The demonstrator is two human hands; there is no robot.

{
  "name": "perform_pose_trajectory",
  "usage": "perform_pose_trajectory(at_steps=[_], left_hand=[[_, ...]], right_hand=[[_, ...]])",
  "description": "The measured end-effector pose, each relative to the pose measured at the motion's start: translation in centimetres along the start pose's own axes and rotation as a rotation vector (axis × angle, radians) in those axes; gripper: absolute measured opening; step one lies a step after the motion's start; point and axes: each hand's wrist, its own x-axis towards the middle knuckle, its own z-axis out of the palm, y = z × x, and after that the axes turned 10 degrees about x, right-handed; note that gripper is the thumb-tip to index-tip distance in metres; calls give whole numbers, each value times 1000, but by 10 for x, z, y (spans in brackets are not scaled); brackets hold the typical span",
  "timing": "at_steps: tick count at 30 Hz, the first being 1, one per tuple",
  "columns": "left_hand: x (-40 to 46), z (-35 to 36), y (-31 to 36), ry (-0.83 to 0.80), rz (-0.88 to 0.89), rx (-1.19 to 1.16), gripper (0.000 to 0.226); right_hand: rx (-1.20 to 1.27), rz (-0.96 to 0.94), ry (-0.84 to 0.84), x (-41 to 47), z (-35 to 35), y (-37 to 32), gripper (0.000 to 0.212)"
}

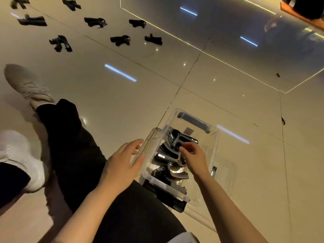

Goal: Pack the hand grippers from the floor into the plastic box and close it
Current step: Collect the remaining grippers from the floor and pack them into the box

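Box (214, 137) of clear plastic stands open on the floor (228, 85) beside the person's right thigh, with several black grippers (172, 157) piled inside. The right hand (193, 157) reaches into it, fingertips pinching the top gripper (177, 139). The left hand (122, 165) is spread wide, fingers at the box's left wall, holding nothing. Far left, eight more loose grippers (121, 40) lie scattered on the floor. The lid (226, 172) lies under the box's right side.

no readable text, small sticker on plastic box (213, 146) wall too blurred to read
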Motion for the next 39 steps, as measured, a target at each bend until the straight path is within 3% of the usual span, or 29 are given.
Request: perform_pose_trajectory(at_steps=[2,7,10,15,25,34,39], left_hand=[[9,-28,-9,136,-31,-44,39],[31,-103,-24,322,-96,-245,28],[35,-159,-32,351,25,-199,25],[63,-236,-65,535,-85,-116,22],[125,-351,-95,422,17,214,17],[163,-470,-180,550,-139,365,19],[180,-510,-233,558,-212,354,16]], right_hand=[[56,-75,-16,-3,17,-35,17],[58,-190,-288,-8,101,-125,12],[36,-281,-351,-4,161,-173,12],[110,-398,-391,-2,215,-237,11],[156,-485,-361,47,243,-333,8],[55,-635,-511,88,358,-427,6],[-2,-622,-563,118,421,-452,5]])
